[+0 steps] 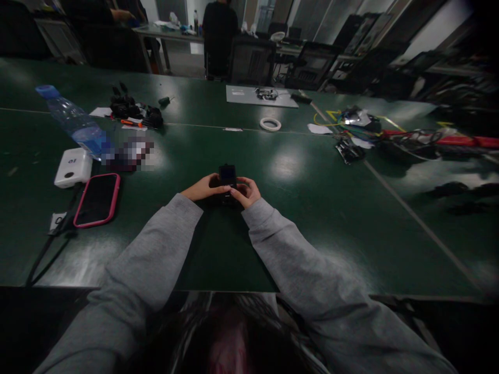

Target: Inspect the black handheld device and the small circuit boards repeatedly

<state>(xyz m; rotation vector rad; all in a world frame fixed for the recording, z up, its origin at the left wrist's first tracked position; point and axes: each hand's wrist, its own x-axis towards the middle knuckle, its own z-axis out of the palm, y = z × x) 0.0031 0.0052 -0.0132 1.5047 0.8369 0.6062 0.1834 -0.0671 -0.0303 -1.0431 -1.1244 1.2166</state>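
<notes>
A small black box-shaped device (pixel 227 174) with a dark screen-like face stands upright over the green table, near the middle of the view. My left hand (pixel 202 188) grips it from the left, thumb across its lower front. From the other side my right hand (pixel 248 192) holds it too, with the thumb at its lower edge and the fingers curled behind. The two thumbs nearly meet on the device. Its back and underside are hidden, and a dark shape beneath it cannot be made out.
On the left are a phone in a pink case (pixel 97 200), a white plug box (pixel 73 168) with a cable, and a tilted water bottle (pixel 76 122). A tape roll (pixel 270 124) lies ahead. Tangled wires (pixel 358 122) lie right. A person (pixel 220 31) is at the back.
</notes>
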